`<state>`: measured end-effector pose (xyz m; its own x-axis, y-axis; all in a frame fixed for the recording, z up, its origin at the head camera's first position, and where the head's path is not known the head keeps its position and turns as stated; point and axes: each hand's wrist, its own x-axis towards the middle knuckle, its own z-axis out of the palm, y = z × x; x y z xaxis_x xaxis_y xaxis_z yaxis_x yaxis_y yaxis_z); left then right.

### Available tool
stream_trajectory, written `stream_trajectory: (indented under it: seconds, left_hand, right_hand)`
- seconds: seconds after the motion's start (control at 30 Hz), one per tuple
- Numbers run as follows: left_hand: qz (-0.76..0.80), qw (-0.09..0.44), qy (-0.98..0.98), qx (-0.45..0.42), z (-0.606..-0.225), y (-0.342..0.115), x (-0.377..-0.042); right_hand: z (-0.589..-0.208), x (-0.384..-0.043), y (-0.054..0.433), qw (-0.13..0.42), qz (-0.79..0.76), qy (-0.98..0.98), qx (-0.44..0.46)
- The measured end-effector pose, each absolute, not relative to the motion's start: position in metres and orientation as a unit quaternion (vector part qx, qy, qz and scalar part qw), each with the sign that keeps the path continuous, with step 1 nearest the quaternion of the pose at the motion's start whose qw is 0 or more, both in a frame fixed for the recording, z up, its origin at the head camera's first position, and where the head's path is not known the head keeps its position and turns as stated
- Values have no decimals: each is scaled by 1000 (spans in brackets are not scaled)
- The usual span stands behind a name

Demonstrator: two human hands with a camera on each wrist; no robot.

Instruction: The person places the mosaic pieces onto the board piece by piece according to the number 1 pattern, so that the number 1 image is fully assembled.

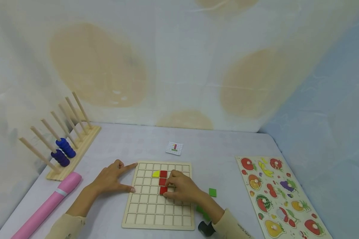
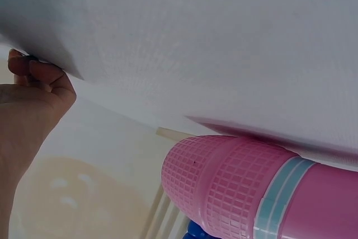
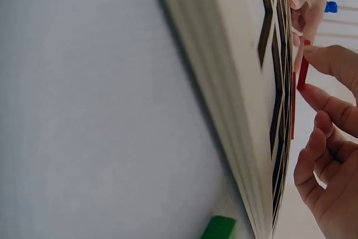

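The right hand (image 1: 180, 187) pinches a thin, square red tile (image 3: 304, 68) over the gridded wooden board (image 1: 151, 208). The left hand (image 1: 110, 178), thumb and forefinger extended, touches the board's edge; the right forearm (image 1: 211, 205) partly hides green tiles (image 1: 201, 210).

left sleeve (image 1: 66, 226): beige, small dark mark | right sleeve (image 1: 231, 226): beige, dark lettering-like marking

Grid board (image 1: 150, 219): pale wood, rectangular, ruled into square cells; lies flat, left hand (image 1: 111, 178) at its left edge with index finger and thumb. Red tile (image 3: 304, 66): thin, flat-sided; pinched between thumb and finger of the right hand (image 1: 182, 187), close over the board. Further red tiles (image 1: 163, 174): two, in one column. Yellow tile (image 1: 156, 173): beside the uppermost red.
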<state>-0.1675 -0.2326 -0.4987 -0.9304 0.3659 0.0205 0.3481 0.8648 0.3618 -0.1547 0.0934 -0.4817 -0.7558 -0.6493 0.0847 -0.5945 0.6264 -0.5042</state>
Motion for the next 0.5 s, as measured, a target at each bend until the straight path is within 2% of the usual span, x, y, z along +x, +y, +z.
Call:
stream_trajectory:
  seconds: [0.5]
  left_hand:
    - [190,16,964,185,-498,-231,-166]
  right_hand:
    - [-481,-151,86,12,-209,913,-350]
